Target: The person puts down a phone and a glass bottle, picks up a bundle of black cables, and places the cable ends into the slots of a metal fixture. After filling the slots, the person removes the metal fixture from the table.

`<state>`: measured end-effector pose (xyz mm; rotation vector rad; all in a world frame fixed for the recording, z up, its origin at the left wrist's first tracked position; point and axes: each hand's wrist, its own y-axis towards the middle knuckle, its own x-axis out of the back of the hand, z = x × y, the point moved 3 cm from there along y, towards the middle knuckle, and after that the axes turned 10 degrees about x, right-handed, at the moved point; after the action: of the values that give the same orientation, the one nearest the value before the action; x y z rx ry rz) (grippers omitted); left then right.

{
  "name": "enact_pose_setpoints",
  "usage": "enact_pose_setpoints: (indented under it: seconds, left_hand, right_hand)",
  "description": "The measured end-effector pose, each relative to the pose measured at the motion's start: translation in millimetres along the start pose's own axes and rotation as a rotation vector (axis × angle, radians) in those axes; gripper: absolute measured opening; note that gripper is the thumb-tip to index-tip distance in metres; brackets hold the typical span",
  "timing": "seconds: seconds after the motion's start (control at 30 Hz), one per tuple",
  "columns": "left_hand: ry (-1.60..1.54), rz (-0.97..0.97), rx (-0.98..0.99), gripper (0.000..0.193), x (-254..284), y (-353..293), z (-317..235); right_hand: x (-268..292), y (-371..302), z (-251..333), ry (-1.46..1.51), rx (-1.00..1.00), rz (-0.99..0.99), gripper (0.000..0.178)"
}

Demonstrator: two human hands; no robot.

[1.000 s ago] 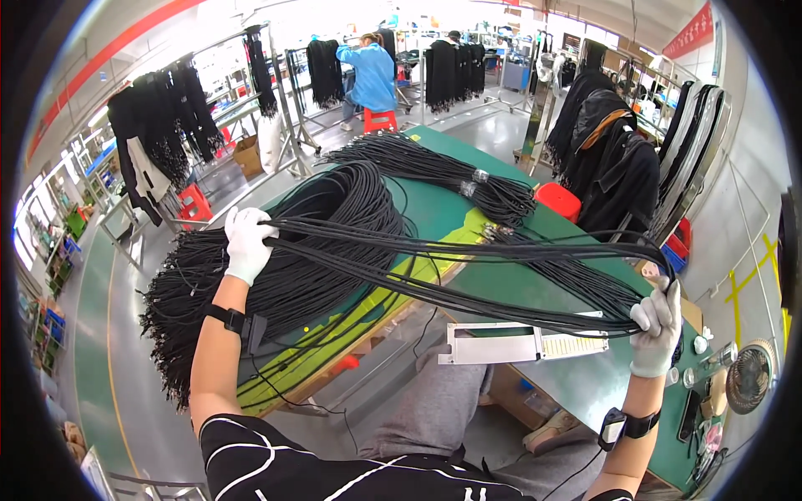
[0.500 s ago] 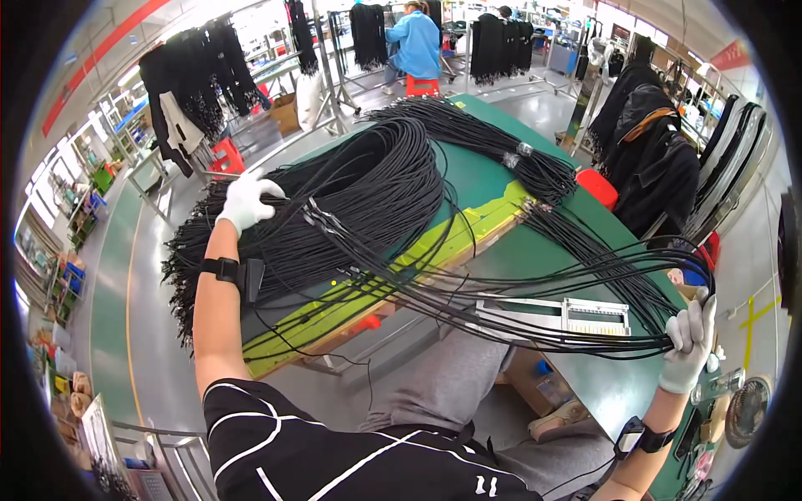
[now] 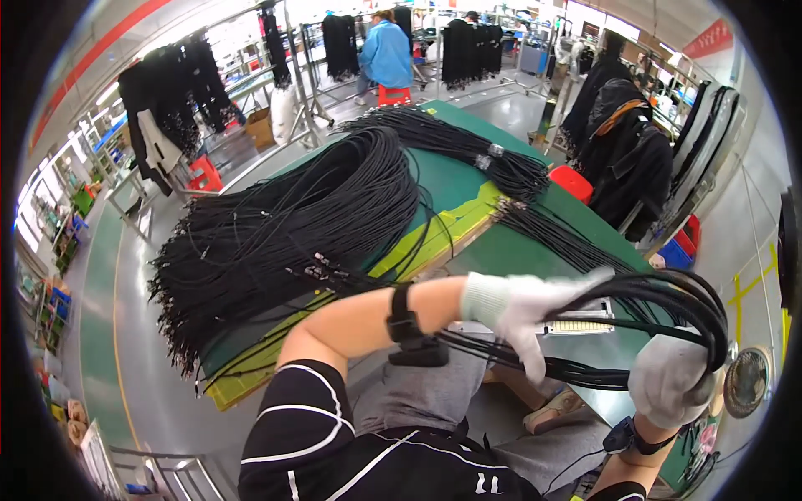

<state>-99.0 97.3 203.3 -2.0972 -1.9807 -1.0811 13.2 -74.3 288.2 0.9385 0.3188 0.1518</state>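
Note:
A big heap of black cables lies across the green worktable. A bundle of black cables loops off it at the lower right. My right hand, in a white glove, is closed on the loop's end. My left hand, also gloved, reaches across my body and grips the same bundle a little to the left. A black band sits on my left wrist. Under the bundle lies a white comb-like fixture on the table.
A second cable bundle lies at the table's far end. Racks hung with black cables stand behind, and a person in a blue coat sits on a red stool. Dark jackets hang at the right. Yellow-green board crosses the table.
My left hand left the heap at the left and swung across to the right, taking hold of the looped bundle beside my right hand. The view tilted down and right.

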Motion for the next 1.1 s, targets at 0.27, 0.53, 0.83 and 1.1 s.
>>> enact_pose_setpoints:
  seconds: [0.27, 0.53, 0.83, 1.1]
  left_hand:
    - [-0.542, 0.495, 0.737, 0.034, -61, -47, 28]
    - [0.719, -0.094, 0.994, 0.028, 61, -115, 18]
    - [0.986, -0.113, 0.715, 0.016, 48, -58, 45]
    - [0.884, 0.146, 0.470, 0.026, -73, 73, 144]
  right_hand:
    - [74, -50, 53, 0.115, 0.044, -0.210, 0.033]
    - [157, -174, 114, -0.011, 0.188, -0.712, 0.030]
    - [207, -310, 153, -0.350, -0.075, -1.298, 0.022]
    - [256, -424, 249, -1.925, -0.770, -1.551, 0.034]
